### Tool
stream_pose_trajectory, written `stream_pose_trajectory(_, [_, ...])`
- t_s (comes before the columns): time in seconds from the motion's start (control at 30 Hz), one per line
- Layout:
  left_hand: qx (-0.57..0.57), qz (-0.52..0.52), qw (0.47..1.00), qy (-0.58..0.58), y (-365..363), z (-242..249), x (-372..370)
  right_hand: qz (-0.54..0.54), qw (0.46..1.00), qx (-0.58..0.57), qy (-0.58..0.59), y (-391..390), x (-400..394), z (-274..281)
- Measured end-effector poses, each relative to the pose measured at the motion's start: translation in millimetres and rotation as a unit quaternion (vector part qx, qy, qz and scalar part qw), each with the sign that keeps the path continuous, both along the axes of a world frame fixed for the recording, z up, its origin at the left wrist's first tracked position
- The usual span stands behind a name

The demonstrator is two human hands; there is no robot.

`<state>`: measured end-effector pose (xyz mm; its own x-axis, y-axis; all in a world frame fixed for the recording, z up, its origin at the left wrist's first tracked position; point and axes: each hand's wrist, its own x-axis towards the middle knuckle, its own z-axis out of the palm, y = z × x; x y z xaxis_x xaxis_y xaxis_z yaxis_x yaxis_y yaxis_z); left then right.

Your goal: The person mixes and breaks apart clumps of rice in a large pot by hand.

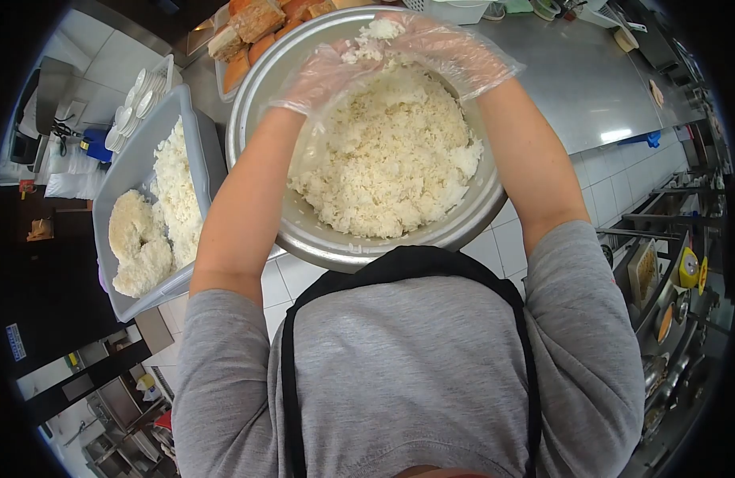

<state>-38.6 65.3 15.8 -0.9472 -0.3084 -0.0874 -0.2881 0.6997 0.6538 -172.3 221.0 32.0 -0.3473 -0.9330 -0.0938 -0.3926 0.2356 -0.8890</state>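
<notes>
A large round metal bowl [248, 103] stands right in front of me with a big mound of cooked white rice [395, 159] in it. Both hands wear clear plastic gloves and are at the bowl's far side. My left hand [328, 78] and my right hand [455, 54] come together there, cupped around a small clump of rice [381, 30]. Loose grains stick to the gloves near the fingers. The fingertips are partly hidden by the wrinkled plastic and the rice.
To the left, a grey plastic tub [188, 119] holds more rice in clumps. Bread pieces [252, 24] lie in a tray beyond the bowl. A steel counter [575, 80] extends to the right. Stacked white dishes [136, 103] stand behind the tub; shelves with a yellow scale [689, 267] are at far right.
</notes>
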Motion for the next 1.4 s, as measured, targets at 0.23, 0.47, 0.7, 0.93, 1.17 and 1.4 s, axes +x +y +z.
stream_pose_trajectory(0.23, [0.028,-0.078,0.996,0.008,-25,-25,7,-0.08,0.992,-0.073,-0.061,9,10,-11])
stream_pose_trajectory(0.47, [0.029,-0.003,0.997,-0.065,-20,-12,4,-0.029,0.999,-0.031,-0.005,-2,-18,-19])
stream_pose_trajectory(0.7, [-0.011,0.046,0.989,-0.14,-7,5,0,-0.041,0.963,-0.15,-0.221,12,-3,-31])
stream_pose_trajectory(0.93, [-0.211,-0.165,0.956,-0.124,17,2,36,0.017,0.995,0.1,0.006,5,-14,-49])
stream_pose_trajectory(1.17, [-0.255,-0.191,0.91,-0.264,30,-28,17,0.048,0.882,0.305,0.356,-17,31,-36])
stream_pose_trajectory(1.4, [-0.072,-0.132,0.981,-0.126,-12,-38,9,0.034,0.928,0.206,0.308,-8,15,-34])
